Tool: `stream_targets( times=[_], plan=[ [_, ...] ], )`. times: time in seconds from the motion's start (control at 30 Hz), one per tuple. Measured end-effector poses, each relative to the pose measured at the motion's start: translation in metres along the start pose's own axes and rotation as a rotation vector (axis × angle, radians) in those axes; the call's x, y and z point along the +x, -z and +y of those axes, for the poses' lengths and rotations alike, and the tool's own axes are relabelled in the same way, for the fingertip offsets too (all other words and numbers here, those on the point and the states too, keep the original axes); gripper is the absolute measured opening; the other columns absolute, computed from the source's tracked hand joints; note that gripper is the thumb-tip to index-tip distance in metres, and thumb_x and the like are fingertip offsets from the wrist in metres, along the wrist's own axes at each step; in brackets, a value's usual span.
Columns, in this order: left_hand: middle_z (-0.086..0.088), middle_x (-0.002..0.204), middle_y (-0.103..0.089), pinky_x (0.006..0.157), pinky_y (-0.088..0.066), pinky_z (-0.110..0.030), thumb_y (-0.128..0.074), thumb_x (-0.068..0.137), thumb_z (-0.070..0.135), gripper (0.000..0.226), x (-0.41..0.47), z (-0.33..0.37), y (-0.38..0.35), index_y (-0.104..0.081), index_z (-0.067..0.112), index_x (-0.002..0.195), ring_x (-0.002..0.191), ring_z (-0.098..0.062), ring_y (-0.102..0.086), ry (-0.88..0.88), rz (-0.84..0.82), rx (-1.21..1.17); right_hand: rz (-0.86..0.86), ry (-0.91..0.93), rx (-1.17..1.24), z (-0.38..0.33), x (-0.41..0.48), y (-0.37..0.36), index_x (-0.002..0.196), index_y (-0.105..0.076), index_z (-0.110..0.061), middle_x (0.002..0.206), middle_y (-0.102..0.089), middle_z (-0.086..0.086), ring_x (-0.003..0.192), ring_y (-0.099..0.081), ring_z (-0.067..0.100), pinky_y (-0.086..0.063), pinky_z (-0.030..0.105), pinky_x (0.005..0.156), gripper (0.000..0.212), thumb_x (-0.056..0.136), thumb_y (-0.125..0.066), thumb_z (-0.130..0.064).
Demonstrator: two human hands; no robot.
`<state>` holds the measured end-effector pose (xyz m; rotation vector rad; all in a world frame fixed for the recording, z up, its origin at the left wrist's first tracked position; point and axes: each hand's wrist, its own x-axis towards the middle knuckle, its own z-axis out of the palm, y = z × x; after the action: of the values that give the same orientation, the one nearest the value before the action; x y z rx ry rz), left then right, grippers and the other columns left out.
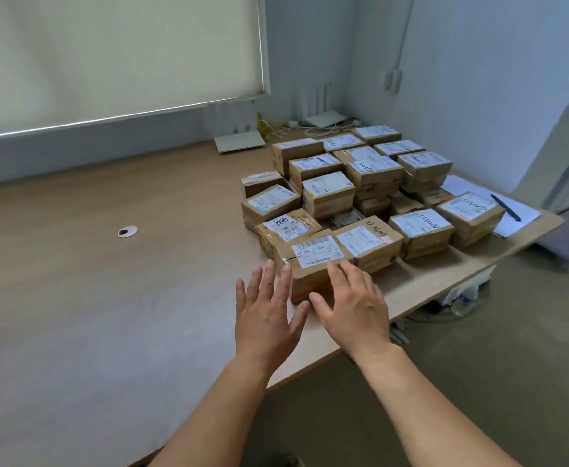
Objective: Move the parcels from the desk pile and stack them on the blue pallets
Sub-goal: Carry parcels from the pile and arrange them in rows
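Judging by its taped brown cardboard and squared edges, the nearest parcel looks stiff and fairly light, a small box that should keep its shape under a firm squeeze; its real weight cannot be told from its look. Glossy tape and a printed white label cover much of its top, so those patches are likely slick, and the plain cardboard of its left and right sides probably offers better purchase. It sits at the front corner of the pile and appears to rest on the surface near the edge closest to the person, close against its neighbours behind and to the right. A grip from left and right, or under the near face, therefore seems the sensible way to lift it without dragging the others along. Several neighbouring boxes are stacked on one another and could shift if it is pulled carelessly. The left hand hovers just beside the parcel's left corner, fingers straight and spread wide, holding nothing. The right hand is likewise flat and splayed, its fingers lying over the parcel's near right edge; whether they actually touch the cardboard cannot be told. Neither hand grips anything. The blue pallets are not in view.
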<state>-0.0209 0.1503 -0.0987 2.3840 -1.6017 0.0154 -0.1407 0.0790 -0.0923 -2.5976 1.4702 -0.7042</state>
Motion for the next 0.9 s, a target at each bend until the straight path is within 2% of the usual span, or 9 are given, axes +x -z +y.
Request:
stream_targets(
  times=[0.13, 0.27, 0.47, 0.63, 0.77, 0.9],
  plan=[
    [0.003, 0.158, 0.012, 0.114, 0.018, -0.038, -0.016, 0.095, 0.059, 0.065, 0.037, 0.009, -0.011, 0.007, 0.032, 0.149, 0.143, -0.016, 0.019, 0.037, -0.035, -0.048, -0.039, 0.013, -0.042, 0.022, 0.034, -0.009, 0.133, -0.05, -0.011, 0.129, -0.054, 0.017, 0.118, -0.052, 0.033, -0.047, 0.045, 0.092, 0.063, 0.081, -0.066, -0.043],
    [0.002, 0.158, 0.013, 0.115, 0.017, -0.037, -0.02, 0.096, 0.057, 0.066, 0.069, 0.012, -0.017, 0.008, 0.031, 0.149, 0.143, -0.016, 0.019, 0.064, -0.061, -0.083, -0.11, 0.012, -0.031, 0.037, 0.069, -0.016, 0.143, -0.036, -0.014, 0.141, -0.043, 0.012, 0.131, -0.038, 0.027, -0.037, 0.04, 0.103, 0.063, 0.09, -0.052, -0.045],
    [-0.001, 0.159, 0.0, 0.117, 0.002, -0.032, -0.031, 0.097, 0.05, 0.068, 0.095, 0.011, -0.035, 0.0, 0.024, 0.151, 0.146, -0.016, 0.002, 0.166, -0.102, -0.229, -0.201, -0.032, 0.011, 0.059, 0.093, -0.032, 0.141, -0.033, -0.018, 0.135, -0.044, 0.005, 0.123, -0.039, 0.02, -0.036, 0.03, 0.098, 0.055, 0.094, -0.044, -0.043],
    [-0.001, 0.159, -0.005, 0.115, -0.013, -0.028, -0.037, 0.096, 0.049, 0.07, 0.101, 0.018, -0.046, -0.003, 0.02, 0.151, 0.145, -0.015, -0.006, 0.315, -0.174, -0.364, -0.309, -0.075, 0.029, 0.072, 0.107, -0.042, 0.14, -0.032, -0.017, 0.132, -0.045, 0.004, 0.121, -0.04, 0.02, -0.038, 0.03, 0.095, 0.05, 0.096, -0.041, -0.041],
    [-0.002, 0.151, -0.032, 0.103, -0.032, -0.031, -0.04, 0.098, 0.04, 0.061, 0.104, 0.024, -0.047, -0.017, 0.016, 0.149, 0.136, -0.021, -0.033, 0.497, -0.22, -0.532, -0.379, -0.076, 0.046, 0.078, 0.117, -0.051, 0.136, -0.036, -0.016, 0.127, -0.049, 0.004, 0.114, -0.043, 0.019, -0.041, 0.031, 0.09, 0.044, 0.097, -0.04, -0.037],
    [-0.002, 0.146, -0.043, 0.105, -0.037, -0.035, -0.038, 0.098, 0.039, 0.057, 0.101, 0.029, -0.055, -0.021, 0.022, 0.149, 0.13, -0.023, -0.043, 0.618, -0.263, -0.708, -0.419, -0.073, 0.069, 0.083, 0.116, -0.058, 0.129, -0.042, -0.014, 0.123, -0.05, 0.005, 0.112, -0.044, 0.02, -0.043, 0.031, 0.087, 0.039, 0.097, -0.042, -0.035]
  ],
)
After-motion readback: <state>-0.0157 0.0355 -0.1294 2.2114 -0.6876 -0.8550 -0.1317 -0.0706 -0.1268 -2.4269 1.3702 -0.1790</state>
